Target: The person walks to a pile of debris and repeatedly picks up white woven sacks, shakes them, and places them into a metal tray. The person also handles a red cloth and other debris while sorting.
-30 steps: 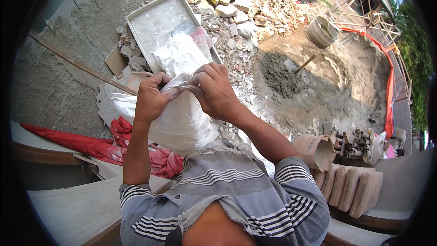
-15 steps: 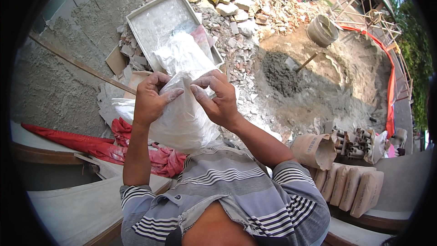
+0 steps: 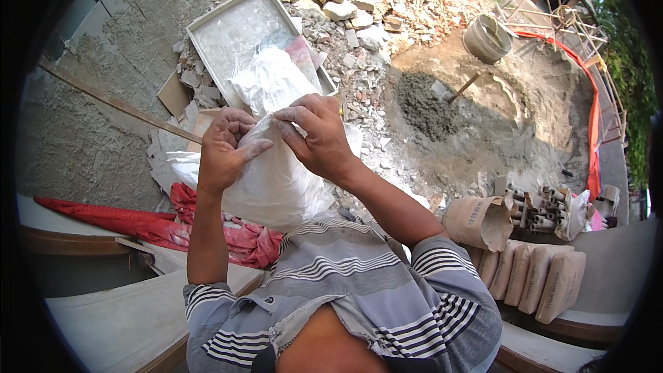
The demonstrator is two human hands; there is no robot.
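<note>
A white plastic sack (image 3: 280, 190) hangs in front of my chest, its top edge drawn up to a peak between my hands. My left hand (image 3: 224, 150) is closed on the left side of that edge, thumb stretched along the plastic and fingers curled. From the right, my right hand (image 3: 321, 139) pinches the peak of the sack with thumb and fingertips. Pale dust coats the fingers of both hands. Just beyond them, a bundle of white plastic (image 3: 273, 79) lies in a shallow grey tray (image 3: 231, 31). The inside of the sack is hidden.
Rubble (image 3: 342, 10) lies behind the tray. To the right are wet mortar (image 3: 425, 114) with a wooden handle (image 3: 464, 88), and a bucket (image 3: 487, 40). Brown paper bags (image 3: 535, 276) stand at the near right, red cloth (image 3: 252, 243) at the near left. A wooden pole (image 3: 117, 94) slants at left.
My right hand has shifted left, closer to my left hand, bringing the gripped parts of the sack's edge together. My left hand stays nearly in place.
</note>
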